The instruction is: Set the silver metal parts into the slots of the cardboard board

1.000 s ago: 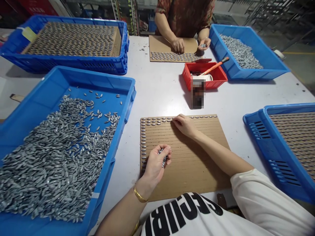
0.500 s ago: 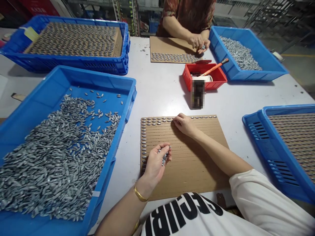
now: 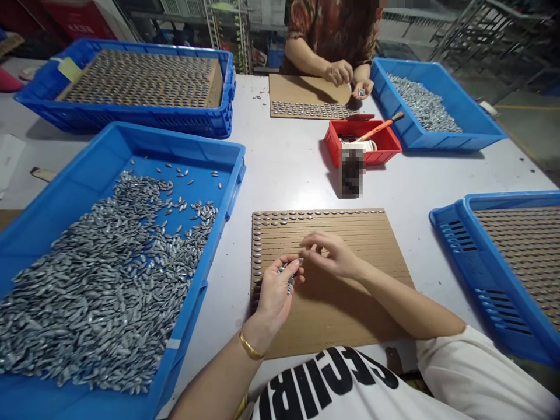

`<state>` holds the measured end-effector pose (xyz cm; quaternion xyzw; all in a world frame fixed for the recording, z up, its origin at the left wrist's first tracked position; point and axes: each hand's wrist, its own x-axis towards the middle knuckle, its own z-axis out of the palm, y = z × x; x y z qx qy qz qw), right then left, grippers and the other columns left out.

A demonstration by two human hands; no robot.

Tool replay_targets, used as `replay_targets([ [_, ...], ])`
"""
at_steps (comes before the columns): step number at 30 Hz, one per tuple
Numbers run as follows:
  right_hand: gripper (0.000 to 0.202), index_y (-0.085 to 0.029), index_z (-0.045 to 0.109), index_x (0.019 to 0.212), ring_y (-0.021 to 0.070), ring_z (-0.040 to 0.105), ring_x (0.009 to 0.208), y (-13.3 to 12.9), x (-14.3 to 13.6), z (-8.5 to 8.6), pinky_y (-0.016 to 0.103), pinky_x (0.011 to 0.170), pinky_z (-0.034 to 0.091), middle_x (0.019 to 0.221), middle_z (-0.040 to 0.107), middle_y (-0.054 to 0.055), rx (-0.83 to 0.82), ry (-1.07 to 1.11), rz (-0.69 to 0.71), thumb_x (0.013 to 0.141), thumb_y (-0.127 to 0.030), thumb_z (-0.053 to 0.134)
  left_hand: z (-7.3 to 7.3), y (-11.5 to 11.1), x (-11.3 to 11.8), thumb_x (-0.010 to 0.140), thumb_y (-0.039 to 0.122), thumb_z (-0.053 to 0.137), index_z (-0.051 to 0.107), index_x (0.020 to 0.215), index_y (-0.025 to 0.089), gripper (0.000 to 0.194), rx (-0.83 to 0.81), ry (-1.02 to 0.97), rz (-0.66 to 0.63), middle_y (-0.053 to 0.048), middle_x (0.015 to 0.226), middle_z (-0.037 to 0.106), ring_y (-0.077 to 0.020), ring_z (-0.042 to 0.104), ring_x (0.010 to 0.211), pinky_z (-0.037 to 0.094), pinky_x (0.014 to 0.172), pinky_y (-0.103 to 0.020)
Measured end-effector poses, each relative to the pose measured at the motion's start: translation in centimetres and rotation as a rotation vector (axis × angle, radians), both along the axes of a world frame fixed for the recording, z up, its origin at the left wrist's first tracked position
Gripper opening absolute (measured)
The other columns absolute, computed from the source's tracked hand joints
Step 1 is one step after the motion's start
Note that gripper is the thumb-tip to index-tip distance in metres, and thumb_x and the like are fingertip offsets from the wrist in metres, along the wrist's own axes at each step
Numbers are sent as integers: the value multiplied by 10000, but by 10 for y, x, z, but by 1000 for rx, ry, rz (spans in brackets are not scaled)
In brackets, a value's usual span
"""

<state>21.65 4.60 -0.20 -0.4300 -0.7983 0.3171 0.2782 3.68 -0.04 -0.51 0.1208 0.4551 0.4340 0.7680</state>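
My left hand (image 3: 277,286) is closed around several small grey spindle-shaped metal pieces (image 3: 290,282), with one piece pinched at its thumb and fingertip. Beside it, my right hand (image 3: 330,254) hovers over the cardboard sheet (image 3: 332,309), fingers apart and slightly blurred, the tips close to the piece in my left fingers. Nothing shows clearly between the right fingers. Like pieces lie in grooves of the cardboard, one line along the far edge, another down the left edge, and a short second row at the upper left.
Loose pieces heap in a blue tray (image 3: 236,175) at left. Blue crates with filled cardboard stand far left (image 3: 153,119) and right (image 3: 446,213). Across the table, a co-worker's hands (image 3: 340,72) work above another sheet (image 3: 301,87). A red box (image 3: 385,153) and another blue tray (image 3: 455,140) stand nearby.
My right hand has drawn back from the upper rows of the cardboard toward my left fingertips. My left hand stays nearly in place. The co-worker's hands have moved apart.
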Motion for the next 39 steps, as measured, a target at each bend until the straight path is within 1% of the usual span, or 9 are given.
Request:
replay_targets([
  [3,148,-207,618,1010,136,587,788,-16,-10,11,239,646,490,938,635,64,3,79,129,930,-253,503,1,0,0,684,236,773,641,821,153,208,16,0,20,-8,773,626,-87,568,677,463,596,-192],
  [9,132,-202,618,957,133,595,765,-13,-13,6,244,678,489,890,638,60,76,11,154,915,-167,497,3,1,0,692,196,751,653,833,145,180,-21,12,0,-11,739,638,-80,570,632,460,580,-180],
  [11,127,-205,622,950,131,597,747,-10,-10,3,240,667,486,865,644,51,95,9,119,918,-180,501,4,3,-1,731,216,713,658,880,144,174,-52,-8,33,-43,810,671,-108,612,676,484,597,-201],
  [15,102,-197,631,907,121,570,665,4,1,-8,234,610,459,807,652,30,120,1,-78,908,-207,530,3,6,-3,803,220,596,640,1031,123,251,-158,-64,143,-124,953,703,-183,679,780,532,652,-268],
  [20,127,-186,651,865,133,570,682,30,6,-34,251,633,455,811,653,39,172,-43,-225,896,-217,531,1,2,0,807,179,579,570,1015,138,212,-138,-116,56,-145,954,715,-204,699,759,533,628,-275],
  [25,154,-192,666,870,144,586,717,49,-9,-55,250,655,461,831,661,46,244,-88,-251,894,-192,514,6,-1,1,811,227,622,548,878,157,122,-105,-99,7,-111,880,713,-176,685,734,524,621,-249],
  [31,183,-192,676,872,155,604,764,61,-17,-68,249,689,469,852,658,54,315,-193,-231,914,-198,498,7,-1,0,751,246,714,632,862,141,173,-68,-87,-29,-24,771,638,-74,584,620,486,583,-177],
  [35,191,-196,679,889,156,600,788,62,-16,-69,248,703,465,881,654,55,340,-232,-227,918,-189,490,4,0,0,797,271,645,665,962,116,228,-134,-87,20,-45,759,636,-95,588,617,489,552,-194],
  [39,191,-195,682,896,159,585,777,63,-15,-68,255,700,456,890,637,60,359,-306,-225,898,-162,494,2,1,0,833,243,548,648,1023,99,258,-173,-120,52,-100,821,679,-142,637,657,522,589,-246],
])
